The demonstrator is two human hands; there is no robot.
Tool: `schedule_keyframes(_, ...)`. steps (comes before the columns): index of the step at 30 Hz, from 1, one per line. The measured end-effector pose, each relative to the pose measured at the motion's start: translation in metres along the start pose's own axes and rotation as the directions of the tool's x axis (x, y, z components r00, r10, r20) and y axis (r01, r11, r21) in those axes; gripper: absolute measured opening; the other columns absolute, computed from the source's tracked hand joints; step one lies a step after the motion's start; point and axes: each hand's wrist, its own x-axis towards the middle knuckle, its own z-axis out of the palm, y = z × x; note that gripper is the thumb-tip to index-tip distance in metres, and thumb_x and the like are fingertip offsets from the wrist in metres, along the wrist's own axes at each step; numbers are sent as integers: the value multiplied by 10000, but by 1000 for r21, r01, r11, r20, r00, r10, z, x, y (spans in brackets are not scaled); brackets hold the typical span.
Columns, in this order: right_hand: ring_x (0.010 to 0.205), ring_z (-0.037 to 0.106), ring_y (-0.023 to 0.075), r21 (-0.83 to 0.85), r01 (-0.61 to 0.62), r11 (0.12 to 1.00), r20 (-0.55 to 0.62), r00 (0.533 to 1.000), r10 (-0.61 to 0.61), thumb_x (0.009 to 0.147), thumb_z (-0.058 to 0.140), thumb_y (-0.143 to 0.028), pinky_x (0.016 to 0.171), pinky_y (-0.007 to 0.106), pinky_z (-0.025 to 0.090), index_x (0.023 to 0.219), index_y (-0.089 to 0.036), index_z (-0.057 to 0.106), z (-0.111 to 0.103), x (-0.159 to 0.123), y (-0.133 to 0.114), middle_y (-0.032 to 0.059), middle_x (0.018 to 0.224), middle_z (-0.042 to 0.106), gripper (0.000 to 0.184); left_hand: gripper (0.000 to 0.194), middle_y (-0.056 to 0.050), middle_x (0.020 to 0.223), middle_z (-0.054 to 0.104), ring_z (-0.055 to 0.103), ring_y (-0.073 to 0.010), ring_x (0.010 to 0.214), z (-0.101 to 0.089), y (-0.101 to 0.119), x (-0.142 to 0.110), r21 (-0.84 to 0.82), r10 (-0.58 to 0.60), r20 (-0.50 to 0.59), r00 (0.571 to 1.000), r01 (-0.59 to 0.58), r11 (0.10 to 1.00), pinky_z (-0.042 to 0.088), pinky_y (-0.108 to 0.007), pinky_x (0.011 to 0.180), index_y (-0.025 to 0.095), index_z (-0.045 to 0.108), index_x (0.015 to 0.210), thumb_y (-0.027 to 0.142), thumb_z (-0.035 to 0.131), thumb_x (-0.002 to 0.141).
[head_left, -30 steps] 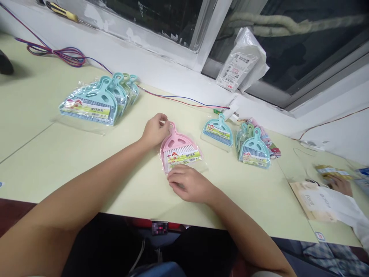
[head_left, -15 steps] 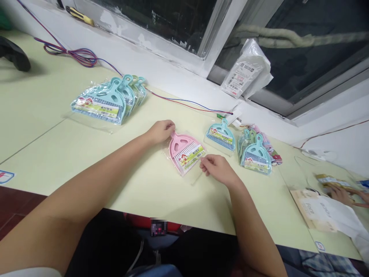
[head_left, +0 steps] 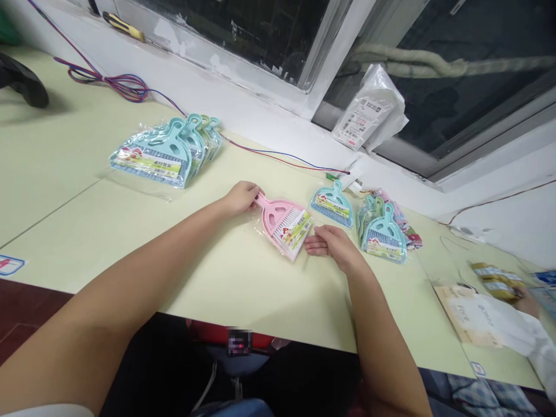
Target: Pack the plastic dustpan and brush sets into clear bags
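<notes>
A pink dustpan-and-brush set [head_left: 284, 223] in a clear bag is tilted, its handle to the upper left and its wide edge to the lower right. Its white bristles and a green-yellow label with red mushrooms face up. My left hand [head_left: 243, 198] is closed around the handle end. Beside the wide edge is my right hand [head_left: 333, 244], fingers stretched out and thumb apart, close to the bag's loose edge; whether it touches the plastic I cannot tell.
Bagged blue and green dustpan sets [head_left: 152, 153] lie overlapped at the left. One blue set [head_left: 333, 202] and another overlapped group [head_left: 384, 234] lie at the right. Coiled cables [head_left: 108, 84] run along the wall. A co-worker's hand [head_left: 527, 302] handles yellow packets [head_left: 497, 278] at far right.
The pink dustpan set has turned, its wide edge swinging rightward and up. My right hand moved from the bag's lower left to its right side, and its fingers have straightened. The left hand stays at the handle.
</notes>
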Motion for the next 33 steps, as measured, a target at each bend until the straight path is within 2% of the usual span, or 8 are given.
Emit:
schedule_keyframes(7,825,792,217,217,122,969,62,988,-139,945,697,-313,774,326,678,981,-144,733,3,7,3,139,936,805,176,236,-19,559,556,475,-132,467,2,4,-2,-75,36,-38,999,-39,996,375,-287,493,157,686,888,293,512,970)
schedule_keyframes(14,743,761,179,267,123,956,34,990,-137,908,737,-268,737,303,668,928,-169,728,9,7,4,92,891,798,102,255,-43,626,596,516,-139,515,9,11,-7,-201,15,-20,1000,-19,979,413,-294,511,150,686,863,299,524,991)
schedule_keyframes(19,716,745,176,298,185,937,-5,981,-192,855,794,-309,693,297,660,883,-192,707,10,8,6,69,861,789,148,298,-81,858,672,605,-133,615,11,20,-13,-368,-58,7,998,56,928,488,-271,523,158,683,930,434,585,989)
schedule_keyframes(22,724,747,182,311,233,921,-57,972,-226,814,833,-336,688,298,657,907,-193,712,10,8,7,70,879,795,209,423,-95,1045,709,700,-178,739,7,26,-21,-420,-75,157,985,135,897,578,-304,592,205,655,1064,554,762,852)
schedule_keyframes(24,729,748,181,323,251,913,-88,968,-235,799,846,-333,674,289,652,922,-192,721,9,9,8,69,890,799,225,536,-98,1073,731,732,-205,808,4,29,-26,-385,-68,312,947,192,903,624,-347,705,215,645,1162,483,869,756)
schedule_keyframes(26,706,739,172,332,255,908,-108,967,-231,798,846,-318,636,269,638,913,-192,726,7,11,8,62,869,796,209,586,-81,1007,742,729,-195,811,3,30,-29,-357,-74,370,926,215,909,626,-354,785,199,654,1205,341,910,698)
schedule_keyframes(29,677,727,166,336,255,907,-115,967,-229,813,830,-303,605,258,624,892,-190,723,3,13,8,58,837,787,175,494,-63,903,727,688,-162,744,5,30,-27,-379,-85,288,954,195,905,594,-315,738,161,695,1116,188,873,657)
schedule_keyframes(33,697,736,172,333,252,909,-105,968,-230,841,809,-294,617,269,634,896,-184,721,1,14,9,66,852,787,152,326,-61,810,695,640,-139,676,8,28,-22,-392,-99,170,980,159,906,518,-268,621,137,708,957,120,799,645)
